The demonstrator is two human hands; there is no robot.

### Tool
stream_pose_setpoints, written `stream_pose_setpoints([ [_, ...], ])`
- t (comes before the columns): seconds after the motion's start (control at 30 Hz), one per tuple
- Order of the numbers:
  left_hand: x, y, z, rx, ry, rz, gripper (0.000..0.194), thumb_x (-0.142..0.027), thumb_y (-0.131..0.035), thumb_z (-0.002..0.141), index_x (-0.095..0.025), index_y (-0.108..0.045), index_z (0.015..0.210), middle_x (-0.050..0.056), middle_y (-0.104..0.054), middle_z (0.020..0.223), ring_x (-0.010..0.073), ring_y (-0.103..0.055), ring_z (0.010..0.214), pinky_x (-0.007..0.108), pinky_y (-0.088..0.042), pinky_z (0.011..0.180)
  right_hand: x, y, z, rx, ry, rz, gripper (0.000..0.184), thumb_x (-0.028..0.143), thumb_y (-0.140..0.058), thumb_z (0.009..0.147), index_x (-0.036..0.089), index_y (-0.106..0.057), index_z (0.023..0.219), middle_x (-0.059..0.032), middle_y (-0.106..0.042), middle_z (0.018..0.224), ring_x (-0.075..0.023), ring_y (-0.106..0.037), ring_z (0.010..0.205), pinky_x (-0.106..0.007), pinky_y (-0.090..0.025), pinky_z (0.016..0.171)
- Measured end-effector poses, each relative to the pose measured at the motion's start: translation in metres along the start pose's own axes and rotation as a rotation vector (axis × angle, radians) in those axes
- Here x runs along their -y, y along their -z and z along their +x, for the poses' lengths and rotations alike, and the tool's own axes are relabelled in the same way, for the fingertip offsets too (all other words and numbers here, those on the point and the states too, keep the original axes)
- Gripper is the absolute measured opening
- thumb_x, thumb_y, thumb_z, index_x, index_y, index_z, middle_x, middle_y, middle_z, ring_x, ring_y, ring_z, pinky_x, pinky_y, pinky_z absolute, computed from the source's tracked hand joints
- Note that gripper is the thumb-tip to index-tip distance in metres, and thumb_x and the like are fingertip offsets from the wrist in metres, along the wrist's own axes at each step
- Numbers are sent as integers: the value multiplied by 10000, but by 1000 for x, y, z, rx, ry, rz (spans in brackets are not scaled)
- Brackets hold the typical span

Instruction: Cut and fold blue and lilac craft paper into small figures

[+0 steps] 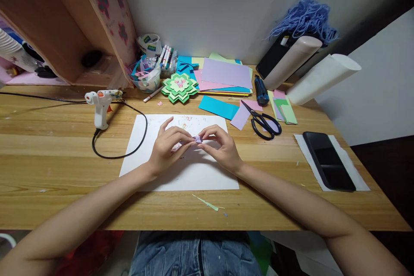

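A small piece of folded purple paper [198, 139] is pinched between both hands above a white sheet [181, 179]. My left hand [166, 146] grips its left side with thumb and fingertips, the index finger raised apart. On the other side, my right hand [223, 146] holds it between thumb and fingers. Fingertips cover much of the paper, so its full shape is hidden. Behind the hands lies a layered green paper flower [180, 88] with pink bits at its centre. Black-handled scissors [261, 120] rest on purple and pink paper pieces to the right.
A white glue gun [102, 105] stands at left, its black cord looping towards the sheet. Stacked coloured paper [226, 73], a blue strip [218, 107] and a utility knife [261, 90] lie behind. A phone [328, 161] is at right. Paper scraps [208, 203] lie near the front edge.
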State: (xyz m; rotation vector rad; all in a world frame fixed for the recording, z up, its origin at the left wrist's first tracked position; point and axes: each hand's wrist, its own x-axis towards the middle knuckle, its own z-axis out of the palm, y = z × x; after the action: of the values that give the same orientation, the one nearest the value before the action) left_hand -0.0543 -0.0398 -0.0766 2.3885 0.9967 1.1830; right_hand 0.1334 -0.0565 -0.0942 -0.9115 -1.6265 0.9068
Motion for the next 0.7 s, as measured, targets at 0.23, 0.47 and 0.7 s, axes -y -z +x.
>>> stream_pose_setpoints([
  [0.23, -2, 1, 1, -30, -86, -1, 59, -192, -623, 794, -224, -584, 825, -35, -683, 788, 114, -635, 742, 477, -298, 1052, 1, 2, 1, 14, 112, -149, 97, 243, -647, 787, 228, -596, 868, -44, -620, 890, -192, -579, 892, -384, -480, 807],
  [0.47, 2, -1, -1, -12, -122, 72, 79, -206, -624, 796, -229, -575, 854, -43, -687, 793, 119, -638, 737, 475, -284, 1058, 0, 2, 0, 7, 194, -217, 87, 232, -617, 808, 234, -600, 893, -49, -624, 887, -192, -585, 866, -375, -495, 759],
  [0.7, 4, -2, -2, -16, -152, 108, 81, -208, -618, 803, -227, -576, 870, -37, -682, 786, 113, -633, 716, 467, -306, 1041, -1, 3, -1, -5, 227, -248, 58, 199, -621, 805, 218, -602, 856, -53, -614, 868, -177, -588, 842, -348, -494, 736],
])
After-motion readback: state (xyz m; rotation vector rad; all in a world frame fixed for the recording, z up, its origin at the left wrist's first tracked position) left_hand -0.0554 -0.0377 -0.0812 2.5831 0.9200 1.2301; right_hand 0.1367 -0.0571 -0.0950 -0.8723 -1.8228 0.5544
